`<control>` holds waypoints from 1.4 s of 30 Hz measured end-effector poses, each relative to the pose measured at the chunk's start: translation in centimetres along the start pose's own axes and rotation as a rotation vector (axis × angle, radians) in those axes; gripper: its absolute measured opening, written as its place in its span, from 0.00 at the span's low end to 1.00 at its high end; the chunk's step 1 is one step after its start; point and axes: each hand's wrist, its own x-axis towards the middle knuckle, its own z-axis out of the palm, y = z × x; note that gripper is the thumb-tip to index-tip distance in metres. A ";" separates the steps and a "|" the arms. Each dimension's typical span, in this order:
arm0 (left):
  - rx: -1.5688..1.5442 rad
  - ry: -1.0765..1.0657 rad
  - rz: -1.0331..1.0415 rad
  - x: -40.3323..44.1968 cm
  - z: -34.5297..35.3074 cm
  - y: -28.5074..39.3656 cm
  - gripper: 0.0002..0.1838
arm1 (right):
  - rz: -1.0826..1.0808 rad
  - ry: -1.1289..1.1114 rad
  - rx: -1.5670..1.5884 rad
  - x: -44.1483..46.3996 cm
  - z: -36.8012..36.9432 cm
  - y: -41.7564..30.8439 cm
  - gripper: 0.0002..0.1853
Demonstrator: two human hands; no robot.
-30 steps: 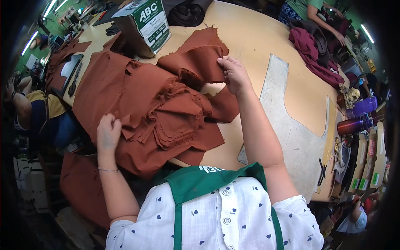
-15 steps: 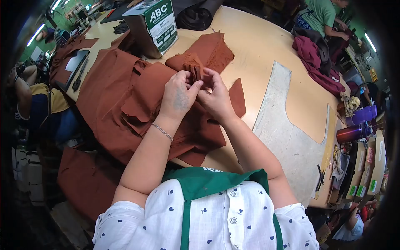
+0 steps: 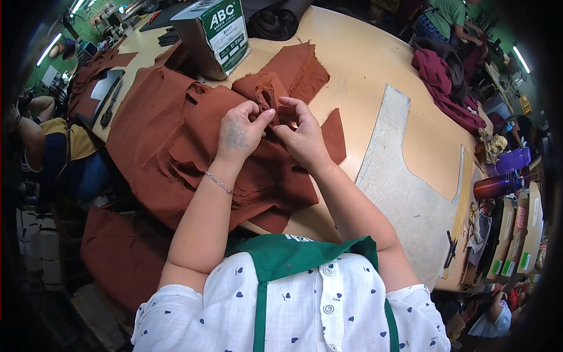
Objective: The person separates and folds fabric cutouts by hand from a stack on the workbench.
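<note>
Layers of rust-brown fabric (image 3: 158,123) lie in a loose heap under my forearms. My left hand (image 3: 240,129) is closed, pinching the bunched edges of several fabric layers between thumb and fingers. Beside it, my right hand (image 3: 302,134) grips the same bunch from the other side, thumb pressed against the cloth and index finger curved above it. The gathered edges stand up between the two hands. Just beyond lies a folded brown piece with a frayed edge (image 3: 302,70), and a pointed scrap (image 3: 333,138) sits right of my right hand.
A green and white ABC can (image 3: 226,38) stands behind the fabric. A grey flat pattern piece (image 3: 393,188) lies on the right of the table (image 3: 352,53). Maroon cloth (image 3: 440,88), a purple tumbler (image 3: 498,186) and box files (image 3: 516,234) line the right edge. Other people are nearby.
My left hand has shifted slightly left, away from my right hand. The bunched fabric edges between them have spread a little.
</note>
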 end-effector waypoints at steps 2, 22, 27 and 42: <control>-0.081 -0.031 0.000 0.0 -0.1 -0.1 0.11 | -0.028 -0.005 0.009 0.1 -0.2 0.2 0.23; -0.032 -0.390 0.152 -1.0 -2.5 0.9 0.11 | -0.502 -0.004 -0.725 2.4 -1.7 0.7 0.10; -0.512 0.176 0.105 -5.5 -6.5 3.4 0.08 | -0.312 0.294 -0.875 6.6 -8.2 3.5 0.09; 0.319 0.124 0.592 -4.0 -4.1 5.0 0.09 | 0.122 0.021 0.123 4.1 -3.0 -0.4 0.05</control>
